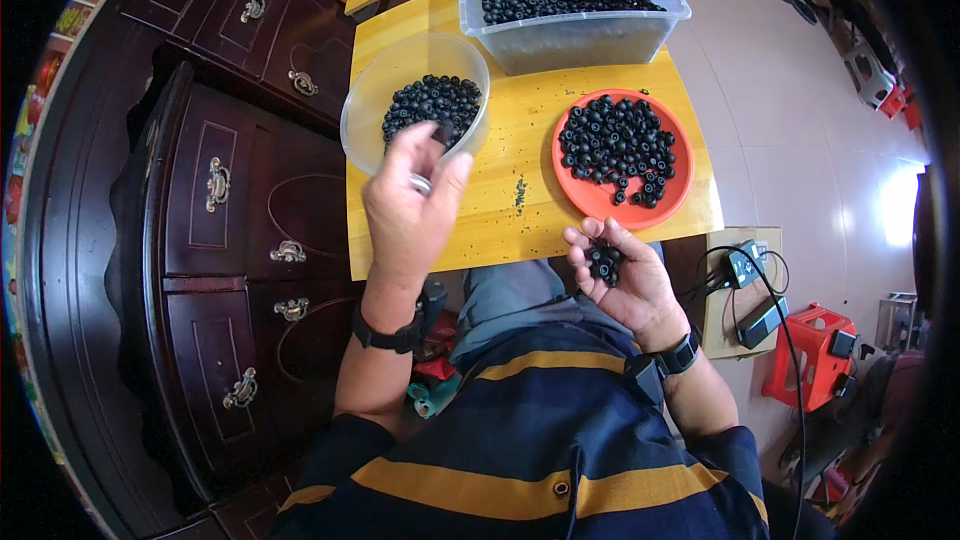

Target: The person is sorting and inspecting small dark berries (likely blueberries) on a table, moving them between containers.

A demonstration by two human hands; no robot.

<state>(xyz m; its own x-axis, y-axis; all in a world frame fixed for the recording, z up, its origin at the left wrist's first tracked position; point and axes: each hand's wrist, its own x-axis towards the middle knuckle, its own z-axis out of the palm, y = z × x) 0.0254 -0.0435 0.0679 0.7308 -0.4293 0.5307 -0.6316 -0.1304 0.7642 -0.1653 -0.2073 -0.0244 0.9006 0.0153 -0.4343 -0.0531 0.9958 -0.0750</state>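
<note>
My left hand point(412, 195) hangs over the near rim of a clear round bowl point(358, 105) holding many small black ring-shaped pieces point(432, 105). Its thumb stands apart from the fingers, which are a little blurred. A smeared black piece point(441, 134) shows at the fingertips; whether it is touched or falling I cannot make out. A silvery ring is on one finger. My right hand point(640, 285) is turned palm up with curled fingers, cupping several black ring-shaped pieces point(604, 262). It is just below a red-orange plate point(590, 202) heaped with the same kind of pieces.
A large translucent bin point(570, 45) full of black pieces stands at the table's far side. Black crumbs dot the yellow table point(520, 130). Dark wooden drawers point(215, 180) line the left. At right are black adapters with cables point(745, 265) and a red stool point(812, 355).
</note>
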